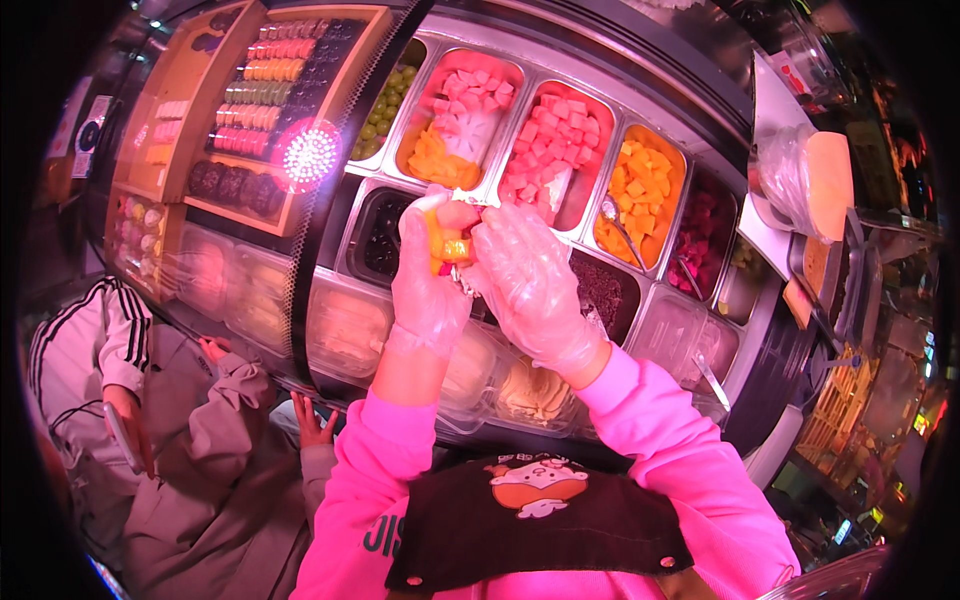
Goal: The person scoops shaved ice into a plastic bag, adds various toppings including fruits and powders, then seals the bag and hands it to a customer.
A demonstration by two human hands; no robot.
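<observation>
Above the fruit trays, both hands, in clear plastic gloves, come together around a dessert (453, 249) filled with diced fruit and some white cream. My left hand (427, 277) holds its left side. On the other side, my right hand (529, 281) presses against it with flat, close fingers, covering much of it. Just beyond lie a metal tray (480, 135) of pink and orange fruit pieces and another tray (559, 142) of pink cubes. A spoon (619, 229) rests in the tray of orange mango-like cubes (645, 184). Below the hands is a tub of pale yellow cream (536, 394).
At left, a glass-fronted case holds wooden trays of macarons (255, 94). People stand beyond it, one with a phone (124, 435). A dark tray (379, 229), green grapes (386, 105) and dark red fruit (694, 247) flank the hands. A plastic-wrapped stack (795, 184) stands right.
</observation>
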